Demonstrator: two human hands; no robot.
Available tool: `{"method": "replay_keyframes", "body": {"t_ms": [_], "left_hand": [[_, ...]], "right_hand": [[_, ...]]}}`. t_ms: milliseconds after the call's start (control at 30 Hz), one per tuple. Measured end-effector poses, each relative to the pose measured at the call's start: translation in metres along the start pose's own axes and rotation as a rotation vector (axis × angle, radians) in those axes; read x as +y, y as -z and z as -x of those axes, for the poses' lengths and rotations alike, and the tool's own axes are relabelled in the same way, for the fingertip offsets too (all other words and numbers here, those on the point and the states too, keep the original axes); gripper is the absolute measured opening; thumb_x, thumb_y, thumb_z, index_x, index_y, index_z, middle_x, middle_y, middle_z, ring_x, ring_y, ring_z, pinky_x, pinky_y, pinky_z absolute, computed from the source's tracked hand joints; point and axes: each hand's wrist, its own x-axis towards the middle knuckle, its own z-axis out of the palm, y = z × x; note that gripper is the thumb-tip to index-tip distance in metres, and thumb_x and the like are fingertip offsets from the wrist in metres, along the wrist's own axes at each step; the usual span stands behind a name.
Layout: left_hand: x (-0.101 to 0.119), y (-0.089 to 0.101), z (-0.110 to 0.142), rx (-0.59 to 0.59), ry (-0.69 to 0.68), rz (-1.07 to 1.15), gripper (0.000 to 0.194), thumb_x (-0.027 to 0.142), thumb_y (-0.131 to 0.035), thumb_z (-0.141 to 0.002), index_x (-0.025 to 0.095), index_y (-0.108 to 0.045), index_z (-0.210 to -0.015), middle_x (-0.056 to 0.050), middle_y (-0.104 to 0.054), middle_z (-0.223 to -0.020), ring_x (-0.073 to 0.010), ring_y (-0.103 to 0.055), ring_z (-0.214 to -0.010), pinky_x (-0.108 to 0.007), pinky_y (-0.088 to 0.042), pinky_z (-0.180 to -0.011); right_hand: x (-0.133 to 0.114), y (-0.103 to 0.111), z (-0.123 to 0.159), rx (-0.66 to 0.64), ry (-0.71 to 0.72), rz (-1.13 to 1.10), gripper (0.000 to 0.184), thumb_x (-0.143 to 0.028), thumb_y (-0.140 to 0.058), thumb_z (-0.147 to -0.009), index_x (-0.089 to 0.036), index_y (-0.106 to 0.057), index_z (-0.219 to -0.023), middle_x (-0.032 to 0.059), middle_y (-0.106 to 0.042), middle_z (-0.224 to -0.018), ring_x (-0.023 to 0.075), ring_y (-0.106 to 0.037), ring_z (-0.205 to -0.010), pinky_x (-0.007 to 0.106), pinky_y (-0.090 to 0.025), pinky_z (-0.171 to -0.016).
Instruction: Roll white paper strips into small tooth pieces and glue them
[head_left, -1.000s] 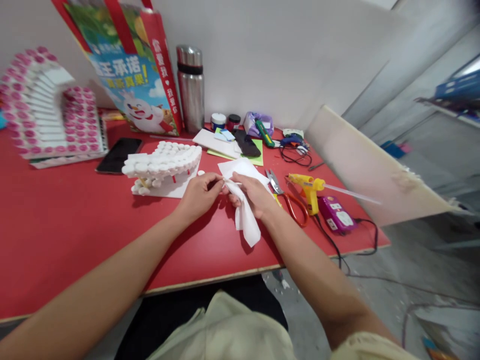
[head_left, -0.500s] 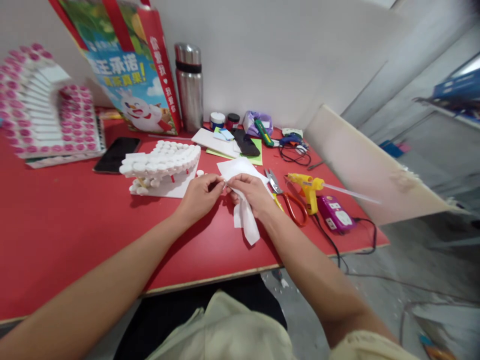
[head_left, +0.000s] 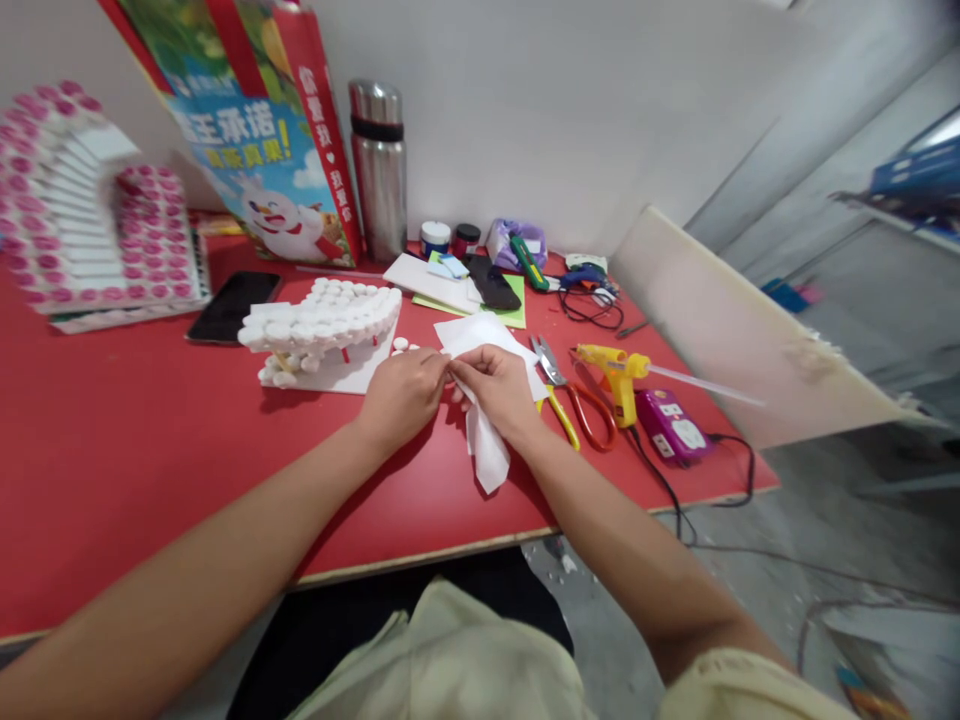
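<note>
Both my hands meet over the red table, pinching a strip of thin white sheet that hangs down below them. My left hand has its fingers closed on the strip's upper end. My right hand is closed round the same strip just to the right. A larger white sheet lies flat under and behind the hands. Just to the left stands a white model built of small round white pieces on red sticks, on a white base.
Red-handled scissors, a yellow glue gun and a purple power strip lie to the right. A black phone, steel flask, printed bag, pink-dotted model, jars and cutters sit behind. A pale board leans at the right edge.
The two hands have drawn closer together on the strip, and the hanging part below them has become shorter. The view shifted slightly.
</note>
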Motion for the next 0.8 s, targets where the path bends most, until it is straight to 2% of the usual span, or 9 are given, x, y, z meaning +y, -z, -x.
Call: {"method": "replay_keyframes", "body": {"t_ms": [133,233,300,367,467,633,700,800], "left_hand": [[0.002,0.000,0.000,0.078,0.034,0.249,0.030,0.022,-0.047,-0.102,0.016,-0.074,-0.091,-0.013,-0.078,-0.094,-0.0253,-0.070,-0.085,-0.037,-0.050,-0.078],[0.001,0.000,-0.003,0.119,0.218,0.636,0.027,0.031,-0.056,-0.098,0.019,-0.075,-0.083,-0.008,-0.079,-0.086,-0.0232,-0.072,-0.081,-0.036,-0.054,-0.077],[-0.001,0.000,-0.005,0.088,0.364,0.893,0.024,0.036,-0.065,-0.092,0.020,-0.077,-0.080,-0.006,-0.080,-0.081,-0.0231,-0.072,-0.077,-0.036,-0.057,-0.077],[-0.003,0.000,-0.006,0.055,0.433,1.023,0.021,0.038,-0.071,-0.087,0.020,-0.078,-0.079,-0.006,-0.080,-0.080,-0.0237,-0.072,-0.077,-0.038,-0.059,-0.079],[-0.004,0.000,-0.006,0.081,0.409,0.993,0.019,0.037,-0.071,-0.086,0.021,-0.080,-0.079,-0.006,-0.080,-0.080,-0.0239,-0.072,-0.077,-0.039,-0.059,-0.079],[-0.003,0.000,-0.003,0.148,0.289,0.810,0.021,0.032,-0.064,-0.092,0.019,-0.080,-0.085,-0.006,-0.079,-0.085,-0.0219,-0.072,-0.082,-0.036,-0.056,-0.081],[-0.004,0.000,-0.003,0.163,0.262,0.745,0.022,0.030,-0.061,-0.095,0.019,-0.078,-0.085,-0.005,-0.078,-0.085,-0.0212,-0.071,-0.081,-0.036,-0.055,-0.081],[-0.006,0.001,-0.004,0.189,0.262,0.740,0.022,0.030,-0.061,-0.096,0.021,-0.077,-0.084,-0.005,-0.077,-0.084,-0.0216,-0.070,-0.080,-0.038,-0.056,-0.082]], "right_hand": [[0.000,0.000,-0.002,0.047,-0.025,-0.060,0.023,-0.032,-0.082,-0.076,-0.017,-0.065,-0.076,0.0003,-0.070,-0.061,0.0106,-0.061,-0.045,0.020,-0.049,-0.041],[-0.002,0.002,-0.004,0.029,-0.009,-0.109,0.021,-0.030,-0.081,-0.074,-0.017,-0.065,-0.078,0.0005,-0.072,-0.065,0.0097,-0.061,-0.046,0.020,-0.049,-0.041],[-0.004,0.003,-0.003,-0.014,0.027,-0.111,0.020,-0.030,-0.079,-0.075,-0.017,-0.065,-0.080,0.0003,-0.073,-0.067,0.0092,-0.061,-0.046,0.020,-0.050,-0.043],[-0.006,0.005,-0.002,-0.057,0.067,-0.082,0.019,-0.032,-0.078,-0.078,-0.018,-0.065,-0.082,-0.0008,-0.073,-0.067,0.0087,-0.061,-0.047,0.020,-0.050,-0.045],[-0.007,0.006,0.000,-0.086,0.119,-0.022,0.019,-0.034,-0.076,-0.082,-0.019,-0.064,-0.084,-0.0022,-0.071,-0.068,0.0085,-0.062,-0.049,0.020,-0.050,-0.048],[-0.005,0.006,0.001,-0.089,0.178,0.058,0.020,-0.036,-0.076,-0.086,-0.020,-0.064,-0.088,-0.0023,-0.071,-0.069,0.0108,-0.064,-0.052,0.022,-0.053,-0.052],[-0.007,0.008,-0.001,-0.104,0.110,-0.032,0.026,-0.041,-0.079,-0.085,-0.021,-0.063,-0.092,-0.0008,-0.073,-0.074,0.0129,-0.068,-0.056,0.025,-0.058,-0.057],[-0.011,0.014,-0.007,-0.192,-0.188,-0.298,0.035,-0.053,-0.072,-0.092,-0.021,-0.060,-0.100,0.0033,-0.075,-0.077,0.0170,-0.070,-0.059,0.032,-0.062,-0.061]]}}
